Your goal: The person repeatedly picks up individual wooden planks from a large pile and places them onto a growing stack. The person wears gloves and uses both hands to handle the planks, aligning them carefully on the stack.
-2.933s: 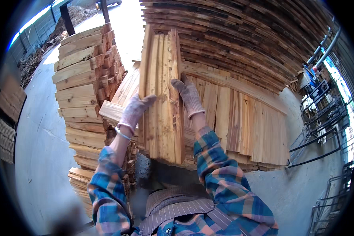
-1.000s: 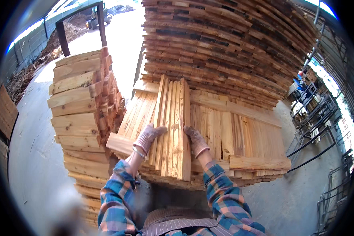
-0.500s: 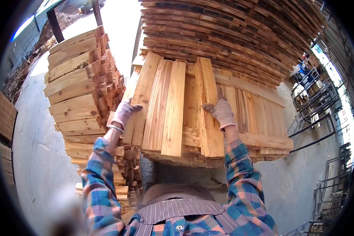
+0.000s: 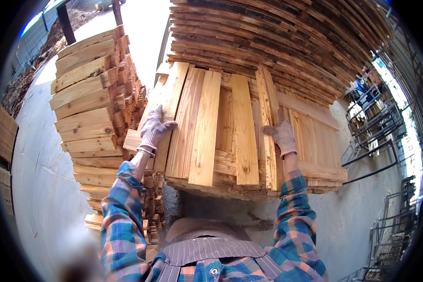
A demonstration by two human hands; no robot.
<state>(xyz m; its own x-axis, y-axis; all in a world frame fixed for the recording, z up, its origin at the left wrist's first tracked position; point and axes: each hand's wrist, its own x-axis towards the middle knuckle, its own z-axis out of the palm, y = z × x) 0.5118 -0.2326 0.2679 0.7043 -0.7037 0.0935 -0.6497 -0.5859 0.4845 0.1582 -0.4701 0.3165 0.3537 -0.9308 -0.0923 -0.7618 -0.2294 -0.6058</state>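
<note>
Pale wooden boards lie side by side across a stack of wood in front of me. My left hand point(image 4: 156, 129), in a knit glove, rests on the leftmost boards point(image 4: 176, 91), its fingers stretched along the wood and its thumb spread to the right. My right hand point(image 4: 283, 137), gloved too, grips a narrow board point(image 4: 267, 127) tipped up on its edge; its thumb is on the left face and the other fingers are partly hidden. Between my hands lie a reddish board point(image 4: 187, 124), a knotty board point(image 4: 205, 131) and a separate board point(image 4: 245, 131), with a gap before the last one.
A tall stack of boards point(image 4: 87, 105) stands close on the left. Behind the work rises a large pile of darker, layered slats point(image 4: 268, 37). Cross boards point(image 4: 310, 110) lie on the stack at the right. Black metal frames point(image 4: 373, 117) stand on the concrete floor point(image 4: 324, 211) farther right.
My right hand has moved right, where a board now stands on edge; a flat board lies to its left. My left hand has shifted slightly up and right.
</note>
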